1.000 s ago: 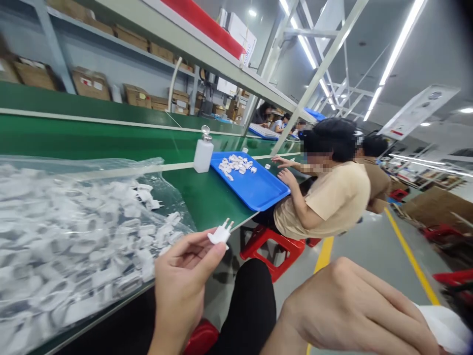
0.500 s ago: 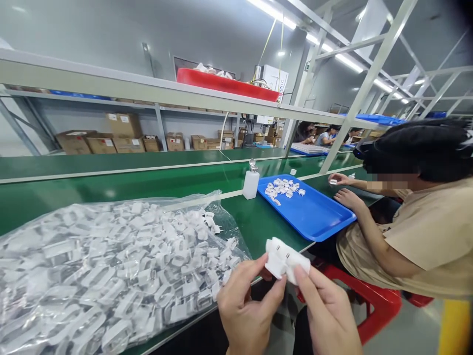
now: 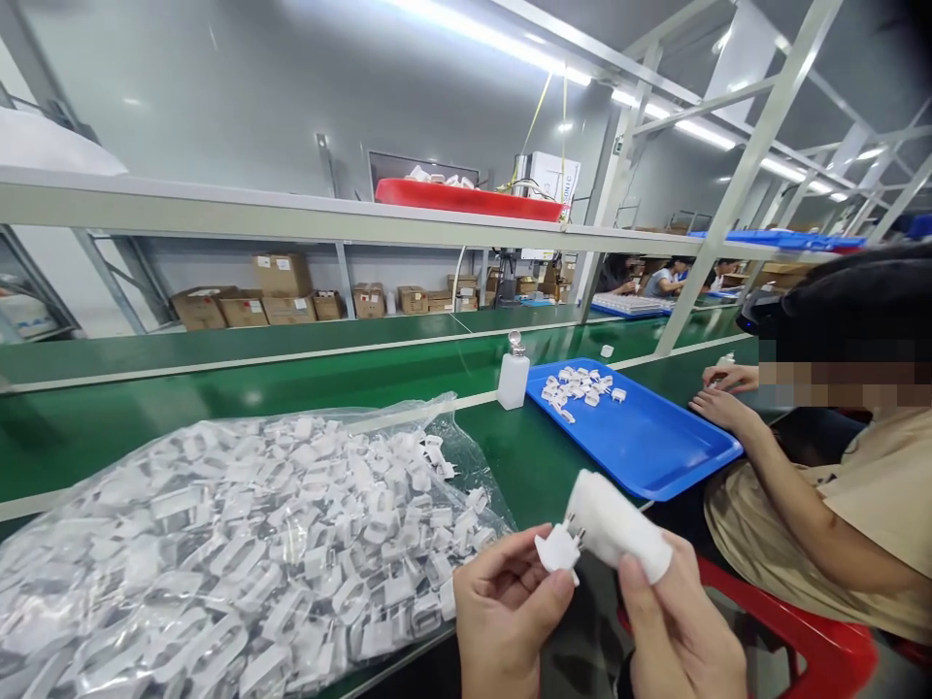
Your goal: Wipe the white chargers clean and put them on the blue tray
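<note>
Between the thumb and fingers of my left hand (image 3: 502,616) is a small white plug housing (image 3: 559,550), its metal prongs pointing up and to the right. My right hand (image 3: 681,626) pinches a folded white cloth (image 3: 617,524), which looks soft and hangs just right of the prongs. Whether cloth and prongs touch, I cannot tell. To the left, a clear plastic bag (image 3: 477,447) spreads over the green bench, full of white plug housings (image 3: 291,534).
A blue tray (image 3: 655,447) holds several white plug parts (image 3: 579,386). Beside it stands a white pump bottle (image 3: 514,377). A co-worker (image 3: 822,485) sits at the right by a red stool (image 3: 815,621). Overhead, a shelf (image 3: 291,218) carries a red tray (image 3: 466,199).
The white cloth, earlier up against the plug housing, has moved right and up off its body, baring the prongs. The view has shifted slightly; the co-worker's hands have come together.
</note>
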`<state>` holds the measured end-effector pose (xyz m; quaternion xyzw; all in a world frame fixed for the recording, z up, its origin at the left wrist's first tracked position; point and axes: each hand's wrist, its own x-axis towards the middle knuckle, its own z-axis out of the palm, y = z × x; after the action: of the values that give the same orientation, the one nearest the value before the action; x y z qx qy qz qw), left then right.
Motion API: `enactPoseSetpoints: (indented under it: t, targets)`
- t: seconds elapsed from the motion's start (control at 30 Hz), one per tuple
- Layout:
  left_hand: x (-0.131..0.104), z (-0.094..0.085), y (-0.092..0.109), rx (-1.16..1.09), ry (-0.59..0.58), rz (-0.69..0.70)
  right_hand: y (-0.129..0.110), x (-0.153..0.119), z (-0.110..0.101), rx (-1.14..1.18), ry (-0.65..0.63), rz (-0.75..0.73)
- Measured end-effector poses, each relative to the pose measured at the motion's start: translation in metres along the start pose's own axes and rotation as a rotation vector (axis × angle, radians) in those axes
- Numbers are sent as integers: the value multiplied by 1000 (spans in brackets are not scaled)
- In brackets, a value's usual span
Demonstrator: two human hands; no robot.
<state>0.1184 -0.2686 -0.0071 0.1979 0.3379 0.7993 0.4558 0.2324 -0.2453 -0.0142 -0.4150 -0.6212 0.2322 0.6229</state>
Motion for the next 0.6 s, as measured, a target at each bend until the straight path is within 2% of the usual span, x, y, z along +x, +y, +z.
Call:
enactPoseSetpoints:
  t: [0.07,0.13,0.27,0.47,0.53,0.6]
  targets:
    - [-2,2,2,-53,-21,-29,-7,-3,5,65,-65,-100]
    - [-4,3,3,-93,-43,-50,-13,-7,10,155,-123,-72]
    - [-4,0,4,-119,-85,-105,-12,-13,14,323,-163,138]
    - [-1,-2,0,-114,-104,-197,15,-11,17,805,-344,408]
    - [2,-3,-2,-137,-103,-243,16,-11,20,871,-323,487]
    - [3,-4,-5,-160,-103,-268,12,-13,23,802,-163,496]
